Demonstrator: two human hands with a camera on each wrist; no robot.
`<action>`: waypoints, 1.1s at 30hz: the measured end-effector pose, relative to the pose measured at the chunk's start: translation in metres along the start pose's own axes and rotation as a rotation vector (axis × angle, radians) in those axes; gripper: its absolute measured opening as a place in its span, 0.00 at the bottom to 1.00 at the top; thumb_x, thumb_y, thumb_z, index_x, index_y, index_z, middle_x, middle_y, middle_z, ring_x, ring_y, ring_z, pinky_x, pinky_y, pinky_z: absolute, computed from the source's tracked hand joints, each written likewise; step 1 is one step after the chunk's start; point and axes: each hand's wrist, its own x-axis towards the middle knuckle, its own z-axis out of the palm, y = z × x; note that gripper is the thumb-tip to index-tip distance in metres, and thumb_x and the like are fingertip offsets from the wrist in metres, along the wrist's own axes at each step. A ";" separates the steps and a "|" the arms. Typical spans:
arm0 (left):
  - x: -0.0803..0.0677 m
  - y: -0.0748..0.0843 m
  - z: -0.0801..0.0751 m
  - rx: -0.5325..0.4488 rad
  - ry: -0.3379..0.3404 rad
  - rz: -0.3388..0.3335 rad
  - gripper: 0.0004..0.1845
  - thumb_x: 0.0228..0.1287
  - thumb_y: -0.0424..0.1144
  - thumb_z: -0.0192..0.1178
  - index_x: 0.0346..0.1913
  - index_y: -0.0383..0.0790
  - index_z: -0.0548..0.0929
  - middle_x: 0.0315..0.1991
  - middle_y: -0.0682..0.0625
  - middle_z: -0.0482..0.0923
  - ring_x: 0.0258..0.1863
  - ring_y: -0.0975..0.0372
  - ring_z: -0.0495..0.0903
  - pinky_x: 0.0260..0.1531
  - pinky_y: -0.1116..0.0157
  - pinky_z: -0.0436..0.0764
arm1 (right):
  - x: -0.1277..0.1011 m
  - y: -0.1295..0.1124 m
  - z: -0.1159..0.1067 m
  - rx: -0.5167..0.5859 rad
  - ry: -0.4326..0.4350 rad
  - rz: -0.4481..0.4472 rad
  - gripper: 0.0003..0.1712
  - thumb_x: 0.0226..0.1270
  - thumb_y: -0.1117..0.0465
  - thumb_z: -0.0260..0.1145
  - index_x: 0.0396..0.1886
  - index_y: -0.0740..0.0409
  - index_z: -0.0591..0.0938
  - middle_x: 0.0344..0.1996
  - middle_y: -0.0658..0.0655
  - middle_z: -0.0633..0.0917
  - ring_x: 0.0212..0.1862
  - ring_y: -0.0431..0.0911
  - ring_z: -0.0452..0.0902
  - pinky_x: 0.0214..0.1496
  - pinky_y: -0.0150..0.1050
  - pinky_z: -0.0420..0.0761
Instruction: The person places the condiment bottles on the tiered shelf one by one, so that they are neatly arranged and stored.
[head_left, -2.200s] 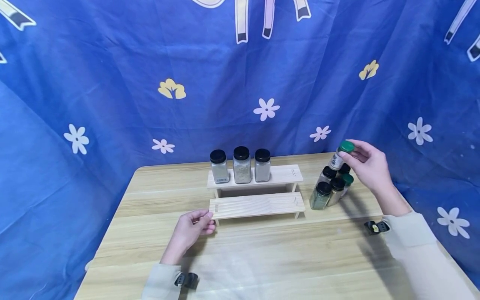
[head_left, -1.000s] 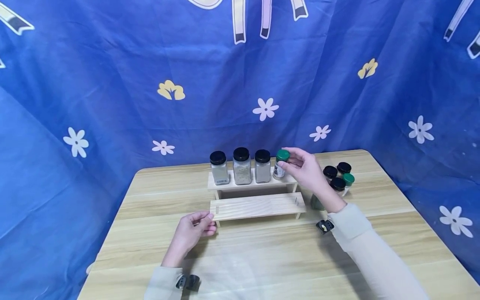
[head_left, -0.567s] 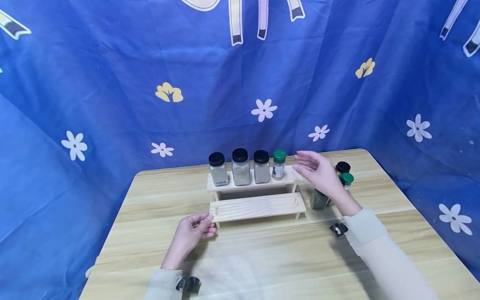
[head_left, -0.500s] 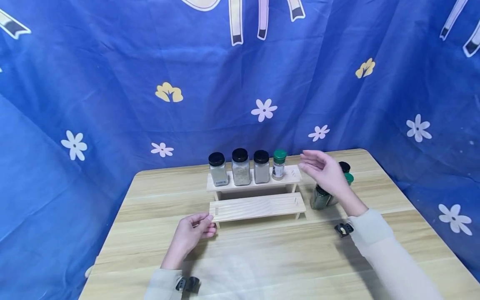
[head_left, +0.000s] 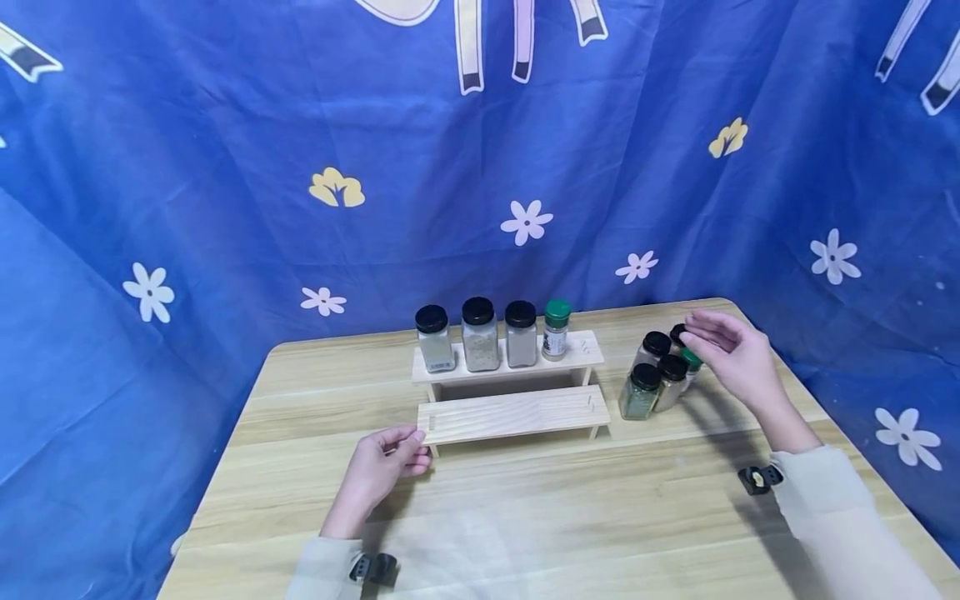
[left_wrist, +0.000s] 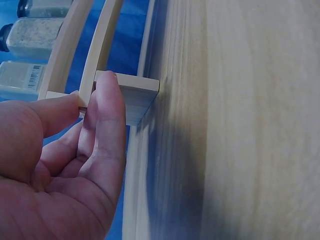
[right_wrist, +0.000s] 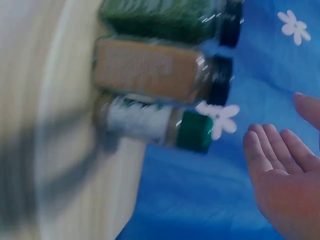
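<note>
My left hand pinches the left end of the lower step of a two-step wooden rack; the left wrist view shows thumb and fingers on the board's end. Over the group of spice jars at the right, my right hand is empty, fingers loosely bent, close by a black lid. Below it in the right wrist view stand a green-capped jar, a jar of orange-brown powder and a jar of green herbs. That view is blurred.
On the rack's upper step stand three black-lidded jars and a small green-capped jar at their right. The wooden table has a blue curtain behind it and along its sides.
My right hand set the small green-capped jar on the upper step, let go and moved back right to the jar group. The left hand keeps its hold on the rack.
</note>
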 end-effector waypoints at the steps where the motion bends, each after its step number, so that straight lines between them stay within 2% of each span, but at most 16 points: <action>1: 0.000 0.000 0.000 0.001 0.000 0.001 0.20 0.77 0.34 0.62 0.62 0.22 0.79 0.41 0.34 0.89 0.35 0.57 0.91 0.40 0.65 0.96 | -0.002 0.003 -0.003 -0.002 0.008 0.002 0.20 0.67 0.74 0.72 0.58 0.68 0.83 0.44 0.33 0.90 0.47 0.27 0.88 0.52 0.16 0.86; 6: 0.000 0.000 0.000 0.011 0.003 0.000 0.21 0.77 0.34 0.62 0.64 0.21 0.78 0.41 0.35 0.89 0.34 0.58 0.91 0.39 0.66 0.96 | -0.014 0.018 -0.015 -0.078 0.012 0.060 0.22 0.69 0.69 0.73 0.60 0.73 0.81 0.43 0.28 0.88 0.46 0.21 0.85 0.50 0.13 0.84; 8: 0.000 0.000 0.001 0.014 0.004 -0.003 0.21 0.77 0.34 0.62 0.63 0.21 0.78 0.41 0.35 0.89 0.34 0.58 0.91 0.39 0.67 0.96 | -0.019 0.023 -0.018 -0.131 0.004 0.096 0.25 0.71 0.65 0.73 0.62 0.74 0.80 0.45 0.30 0.88 0.45 0.19 0.83 0.49 0.11 0.83; 12: 0.001 0.000 0.002 0.016 0.007 -0.003 0.20 0.77 0.34 0.62 0.62 0.21 0.79 0.40 0.35 0.89 0.34 0.58 0.90 0.39 0.67 0.96 | -0.026 0.032 -0.021 -0.208 -0.017 0.152 0.29 0.73 0.59 0.73 0.65 0.72 0.79 0.54 0.55 0.91 0.45 0.16 0.80 0.49 0.11 0.83; 14: 0.001 -0.001 0.002 0.019 0.006 0.002 0.20 0.77 0.34 0.62 0.62 0.21 0.79 0.41 0.35 0.89 0.35 0.57 0.91 0.39 0.66 0.96 | -0.028 0.038 -0.020 -0.221 -0.028 0.168 0.30 0.73 0.58 0.72 0.66 0.72 0.78 0.59 0.69 0.86 0.45 0.16 0.79 0.49 0.11 0.83; 16: 0.001 -0.001 0.002 0.019 0.008 0.005 0.20 0.76 0.34 0.63 0.61 0.21 0.79 0.40 0.35 0.89 0.35 0.56 0.91 0.39 0.65 0.96 | -0.031 0.043 -0.019 -0.222 -0.036 0.185 0.30 0.73 0.58 0.72 0.67 0.72 0.77 0.61 0.76 0.83 0.45 0.16 0.78 0.48 0.12 0.84; 27: -0.001 -0.001 0.002 0.009 0.016 0.012 0.19 0.76 0.34 0.62 0.59 0.20 0.80 0.39 0.36 0.88 0.34 0.57 0.91 0.39 0.64 0.96 | -0.033 0.063 -0.014 -0.196 -0.076 0.263 0.31 0.73 0.62 0.71 0.67 0.78 0.74 0.60 0.80 0.81 0.42 0.16 0.77 0.45 0.14 0.86; 33: -0.002 0.000 0.001 -0.003 0.017 0.006 0.17 0.77 0.33 0.62 0.59 0.21 0.81 0.38 0.38 0.89 0.34 0.58 0.90 0.39 0.65 0.96 | -0.033 0.065 -0.011 -0.217 -0.081 0.262 0.31 0.74 0.61 0.71 0.67 0.79 0.74 0.60 0.82 0.80 0.42 0.15 0.75 0.44 0.11 0.83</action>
